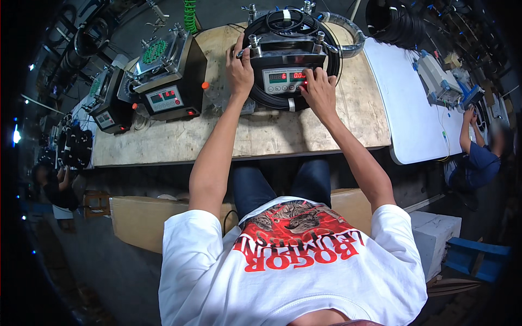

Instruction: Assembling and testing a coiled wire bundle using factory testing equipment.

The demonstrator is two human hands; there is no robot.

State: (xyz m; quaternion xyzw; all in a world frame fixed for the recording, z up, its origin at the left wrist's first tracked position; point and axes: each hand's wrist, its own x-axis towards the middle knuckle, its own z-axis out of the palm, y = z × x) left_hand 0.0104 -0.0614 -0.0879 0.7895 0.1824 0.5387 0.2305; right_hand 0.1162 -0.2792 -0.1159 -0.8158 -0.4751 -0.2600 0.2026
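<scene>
A black box-shaped machine with metal posts on top (291, 61) stands at the far middle of the pale wooden desk (179, 145). Its grey front panel (271, 81) has red and green lit digits above a row of round buttons. The right hand (319, 93) is at the right end of this panel, its fingers a little apart and bent, with a fingertip at the buttons. The left hand (240, 73) is at the machine's left side, fingers pointing away, close to a metal post; whether they grip anything I cannot tell.

A thick coil of black cable (265, 101) loops around the machine, and a cable wrapped in clear film (356, 37) curves out at its far right. To the left are an orange-capped clear bottle (212, 93), then a second black machine with a red display and green pieces on top (187, 70), and farther left a third, similar machine (112, 116).

Right of the desk, a white table (405, 130) carries a pale grey device (438, 81); a person in dark blue (481, 165) works beside it.
</scene>
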